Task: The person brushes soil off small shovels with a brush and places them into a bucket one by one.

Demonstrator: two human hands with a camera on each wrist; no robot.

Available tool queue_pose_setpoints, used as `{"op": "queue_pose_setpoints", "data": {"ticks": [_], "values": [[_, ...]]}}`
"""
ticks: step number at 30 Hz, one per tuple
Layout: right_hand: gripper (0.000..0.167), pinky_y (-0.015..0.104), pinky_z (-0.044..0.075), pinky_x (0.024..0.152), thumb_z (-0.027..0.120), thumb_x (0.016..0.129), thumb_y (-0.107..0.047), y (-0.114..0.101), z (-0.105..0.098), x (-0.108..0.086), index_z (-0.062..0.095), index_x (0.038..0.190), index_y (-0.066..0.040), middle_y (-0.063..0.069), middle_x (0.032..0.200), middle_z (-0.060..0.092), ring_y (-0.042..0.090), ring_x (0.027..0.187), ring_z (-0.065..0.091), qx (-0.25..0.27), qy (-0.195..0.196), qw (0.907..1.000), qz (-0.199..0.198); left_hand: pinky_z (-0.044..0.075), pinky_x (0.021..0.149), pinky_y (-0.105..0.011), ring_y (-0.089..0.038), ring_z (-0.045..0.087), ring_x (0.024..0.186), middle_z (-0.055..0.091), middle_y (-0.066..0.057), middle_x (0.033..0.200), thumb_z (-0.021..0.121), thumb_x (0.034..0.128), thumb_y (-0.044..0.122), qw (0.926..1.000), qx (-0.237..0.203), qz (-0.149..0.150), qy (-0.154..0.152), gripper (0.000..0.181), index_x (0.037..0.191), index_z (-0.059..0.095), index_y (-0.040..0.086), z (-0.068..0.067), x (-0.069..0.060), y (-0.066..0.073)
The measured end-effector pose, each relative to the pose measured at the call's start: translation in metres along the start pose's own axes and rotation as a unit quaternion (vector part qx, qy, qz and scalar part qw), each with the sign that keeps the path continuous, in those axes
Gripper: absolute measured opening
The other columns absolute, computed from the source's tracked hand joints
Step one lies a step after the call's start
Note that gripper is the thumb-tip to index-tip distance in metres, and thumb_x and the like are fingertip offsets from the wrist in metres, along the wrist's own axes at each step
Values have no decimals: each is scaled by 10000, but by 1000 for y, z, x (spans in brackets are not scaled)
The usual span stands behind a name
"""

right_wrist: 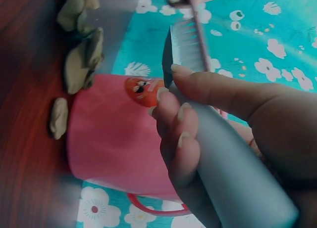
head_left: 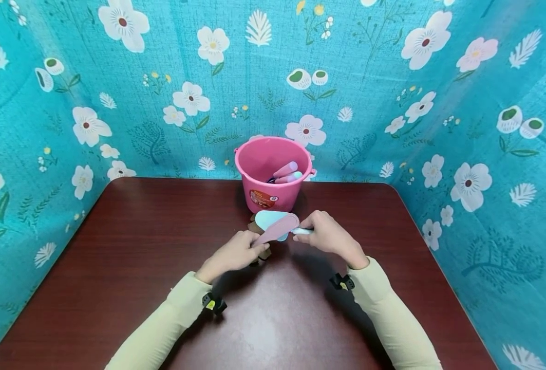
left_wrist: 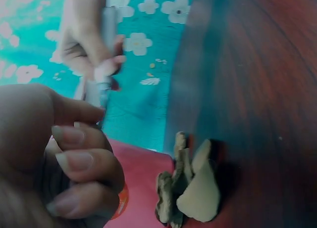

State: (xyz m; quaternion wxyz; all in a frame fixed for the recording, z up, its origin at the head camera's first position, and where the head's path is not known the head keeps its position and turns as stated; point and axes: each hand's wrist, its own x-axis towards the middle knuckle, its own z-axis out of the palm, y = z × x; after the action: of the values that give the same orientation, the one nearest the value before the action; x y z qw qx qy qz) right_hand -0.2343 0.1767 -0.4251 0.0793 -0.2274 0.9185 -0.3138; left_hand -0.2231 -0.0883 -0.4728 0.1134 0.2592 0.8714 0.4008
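Observation:
In the head view, my left hand (head_left: pixel 236 251) grips the narrow end of a pink paddle-shaped tool (head_left: pixel 279 226) with a rounded tip. My right hand (head_left: pixel 326 234) holds the pale handle of a light blue, flat, broad-headed tool (head_left: pixel 269 218). The pink head overlaps the blue one; whether they touch I cannot tell. From the right wrist, the thick blue-grey handle (right_wrist: pixel 237 168) lies between thumb and curled fingers, with fine ridges on the head (right_wrist: pixel 185 42) beyond. The left wrist view shows curled left fingers (left_wrist: pixel 81 163); the pink tool is mostly hidden there.
Just beyond the hands a pink bucket (head_left: pixel 275 187) stands against the flowered cloth (head_left: pixel 189 128), with pink-handled tools (head_left: pixel 286 172) inside. Irregular brown pieces (left_wrist: pixel 198 201) lie on the dark wooden table (head_left: pixel 162 221) in front of it. Small black cameras (head_left: pixel 214 303) sit on both wrists.

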Motion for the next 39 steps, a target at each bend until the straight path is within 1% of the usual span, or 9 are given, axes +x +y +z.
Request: {"op": "queue_pose_setpoints", "data": {"ticks": [4, 9, 15, 18, 23, 26, 29, 32, 39], "values": [[56, 263, 372, 470, 839, 848, -168, -3, -3, -2, 803, 835, -127, -6, 525, 540, 112, 481, 381, -27, 40, 10000, -18, 345, 448, -250, -68, 437, 472, 502, 50, 558, 629, 1000, 208, 9977, 550, -278, 299, 243, 775, 599, 121, 4, 1, 1], [61, 264, 366, 469, 836, 851, -173, 1, -3, -4, 808, 849, -120, 8, 539, 563, 113, 495, 376, -65, 41, 9999, 65, 334, 450, -272, -86, 419, 488, 469, 46, 567, 628, 994, 220, 9901, 1197, -472, 559, 237, 771, 584, 153, -2, 0, -3], [80, 269, 407, 489, 849, 835, -157, 8, -5, -7, 813, 884, -104, -49, 579, 616, 129, 517, 435, -85, 201, 9992, 326, 343, 462, -290, -115, 415, 509, 474, 15, 592, 642, 990, 224, 9804, 1485, -799, 1019, 238, 772, 596, 140, -15, -3, -14], [104, 275, 410, 492, 848, 833, -144, 11, -6, -10, 817, 911, -83, -46, 585, 623, 135, 527, 451, 6, 223, 9991, 360, 333, 464, -291, -120, 403, 511, 460, 6, 596, 645, 988, 218, 9797, 1478, -756, 1127, 253, 758, 586, 131, -20, -5, -18], [72, 274, 389, 482, 840, 842, -142, 11, -5, -11, 814, 885, -90, -20, 543, 548, 126, 506, 419, 177, 140, 9993, 310, 328, 462, -250, -86, 394, 509, 462, 28, 590, 658, 986, 195, 9920, 683, -327, 1011, 275, 732, 584, 121, -20, -4, -17], [44, 268, 376, 472, 839, 844, -153, 9, -1, -9, 807, 840, -123, -23, 521, 498, 115, 488, 388, 234, 89, 9994, 235, 317, 441, -231, -63, 392, 482, 463, 44, 572, 645, 1000, 193, 9978, 109, -25, 653, 270, 762, 616, 67, -12, -4, -11], [48, 264, 377, 468, 839, 846, -163, 5, 2, -6, 809, 851, -127, -27, 524, 501, 108, 489, 387, 249, 110, 9996, 69, 337, 437, -228, -46, 412, 470, 484, 57, 568, 635, 1007, 204, 9991, -62, 217, 370, 257, 818, 655, 30, 0, -1, -5], [84, 263, 391, 471, 845, 840, -177, 3, 1, -5, 813, 881, -111, -24, 536, 529, 107, 499, 407, 255, 119, 9996, -19, 372, 458, -228, -37, 445, 485, 515, 69, 578, 629, 1006, 208, 9990, 128, 302, 289, 241, 827, 668, 51, 8, 3, -1], [76, 262, 370, 470, 848, 836, -170, 2, 0, -2, 819, 895, -134, -54, 566, 602, 116, 501, 385, 165, 142, 9998, 18, 348, 447, -260, -74, 435, 479, 485, 58, 556, 642, 991, 244, 9912, 1091, -141, 739, 295, 719, 554, 170, 3, 5, -8]]}}
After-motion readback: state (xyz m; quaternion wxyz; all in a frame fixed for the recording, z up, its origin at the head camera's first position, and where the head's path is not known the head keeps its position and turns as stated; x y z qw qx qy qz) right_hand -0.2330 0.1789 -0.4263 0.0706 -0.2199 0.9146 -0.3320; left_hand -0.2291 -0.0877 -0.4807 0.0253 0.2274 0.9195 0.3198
